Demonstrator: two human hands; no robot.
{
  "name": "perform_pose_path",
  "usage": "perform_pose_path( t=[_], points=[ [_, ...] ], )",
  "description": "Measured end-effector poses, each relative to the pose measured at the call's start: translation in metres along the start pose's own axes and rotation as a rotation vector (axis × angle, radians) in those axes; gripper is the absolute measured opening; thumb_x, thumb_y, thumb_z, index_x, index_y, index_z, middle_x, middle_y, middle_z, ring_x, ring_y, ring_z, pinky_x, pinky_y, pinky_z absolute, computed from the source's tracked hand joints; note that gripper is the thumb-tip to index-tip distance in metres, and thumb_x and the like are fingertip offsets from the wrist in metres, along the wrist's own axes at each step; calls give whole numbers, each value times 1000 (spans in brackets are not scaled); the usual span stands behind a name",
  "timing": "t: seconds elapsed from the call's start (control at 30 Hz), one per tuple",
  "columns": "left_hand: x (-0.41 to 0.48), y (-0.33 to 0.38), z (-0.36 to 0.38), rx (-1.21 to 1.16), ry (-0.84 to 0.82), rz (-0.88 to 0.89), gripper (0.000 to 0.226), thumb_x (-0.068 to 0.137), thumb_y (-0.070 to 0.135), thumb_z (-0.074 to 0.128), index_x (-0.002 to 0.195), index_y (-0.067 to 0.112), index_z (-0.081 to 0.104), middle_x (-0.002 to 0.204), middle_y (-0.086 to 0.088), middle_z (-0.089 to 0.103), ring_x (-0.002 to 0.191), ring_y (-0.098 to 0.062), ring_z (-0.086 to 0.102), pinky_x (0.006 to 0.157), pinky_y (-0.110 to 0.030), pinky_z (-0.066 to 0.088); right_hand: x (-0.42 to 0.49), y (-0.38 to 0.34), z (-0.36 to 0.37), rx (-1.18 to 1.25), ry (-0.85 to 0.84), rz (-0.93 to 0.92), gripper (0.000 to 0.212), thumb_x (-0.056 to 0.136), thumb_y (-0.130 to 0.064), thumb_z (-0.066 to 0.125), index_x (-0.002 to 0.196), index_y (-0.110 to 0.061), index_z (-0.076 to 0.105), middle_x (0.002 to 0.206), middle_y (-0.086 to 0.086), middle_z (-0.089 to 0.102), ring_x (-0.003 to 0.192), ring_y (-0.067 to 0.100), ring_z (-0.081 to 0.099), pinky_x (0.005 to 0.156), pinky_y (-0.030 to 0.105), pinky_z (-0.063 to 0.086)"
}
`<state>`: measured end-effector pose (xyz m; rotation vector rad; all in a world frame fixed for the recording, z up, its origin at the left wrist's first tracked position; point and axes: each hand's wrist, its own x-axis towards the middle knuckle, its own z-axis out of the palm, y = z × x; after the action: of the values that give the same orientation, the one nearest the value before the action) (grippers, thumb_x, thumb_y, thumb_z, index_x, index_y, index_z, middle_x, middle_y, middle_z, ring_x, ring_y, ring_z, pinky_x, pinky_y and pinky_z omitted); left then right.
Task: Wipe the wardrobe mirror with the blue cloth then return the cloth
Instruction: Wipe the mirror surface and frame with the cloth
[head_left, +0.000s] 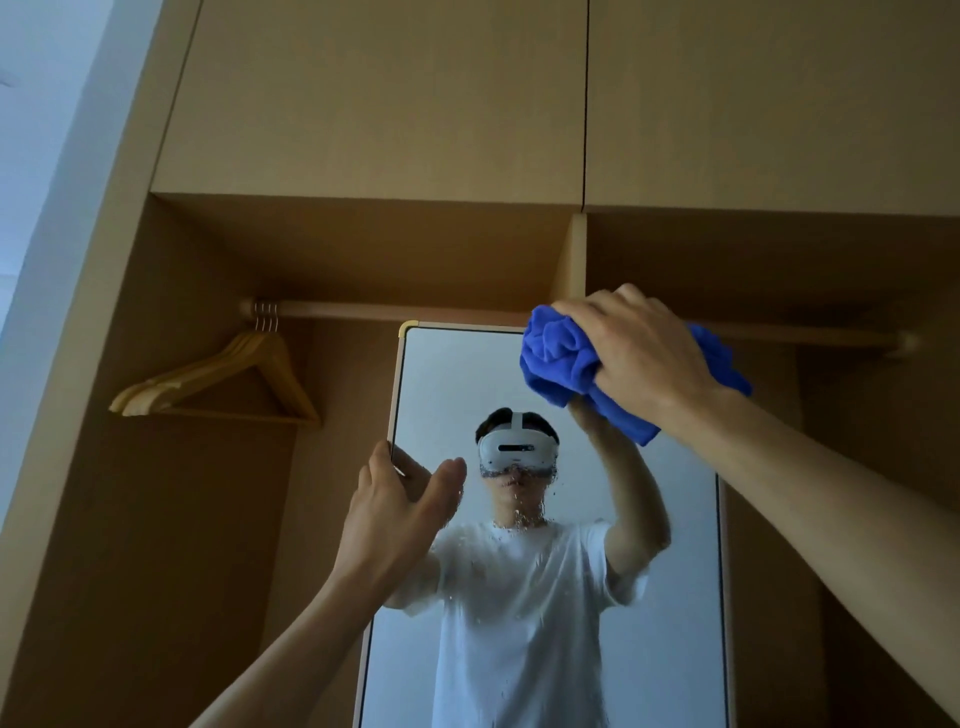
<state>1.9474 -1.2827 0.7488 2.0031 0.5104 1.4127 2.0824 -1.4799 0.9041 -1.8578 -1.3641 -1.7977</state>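
The blue cloth (561, 358) is held bunched in the right hand (639, 353), right of centre in the frame. The fingers are curled over the wad from above, and a loose tail of fabric hangs out below the wrist. The cloth is pressed to the upper right corner of the mirror (457, 374), where the hand and cloth are seen reflected just beneath.

The left hand (402, 499) is raised at lower centre, its back turned to the camera. The fingers are kept nearly straight against the mirror's left frame edge, and the thumb is spread wide over the glass. Whether the thumb touches the glass cannot be told. Nothing is held in it.

Water droplets (519, 519) are seen on the middle of the glass. Wooden hangers (223, 379) are hung on the rail (415, 310) at centre left, inside the wardrobe (363, 104).
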Motion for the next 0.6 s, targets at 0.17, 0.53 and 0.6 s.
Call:
perform_pose_path(
  t=[0.17,0.53,0.6],
  points=[
    [5,-1,3,5,3,4,118,63,98,39,152,22,26,155,-6,39,127,-28,55,102,-49,52,-19,-7,5,58,-42,-29,62,83,-2,62,143,-17,49,132,3,61,116,27,53,95,40,40],
    [3,-4,12,59,21,-5,125,62,95,36,160,25,7,158,-8,30,135,-32,47,103,-50,50,-60,0,2,43,-137,-44,60,86,-6,58,144,-13,45,129,6,60,114,29,52,97,44,44],
    [3,-2,12,61,25,-7,127,61,96,36,160,23,7,157,-10,31,135,-32,47,103,-51,51,-53,12,-2,31,-95,21,61,87,-5,58,145,-13,44,132,7,59,119,29,51,101,43,42]
  ],
)
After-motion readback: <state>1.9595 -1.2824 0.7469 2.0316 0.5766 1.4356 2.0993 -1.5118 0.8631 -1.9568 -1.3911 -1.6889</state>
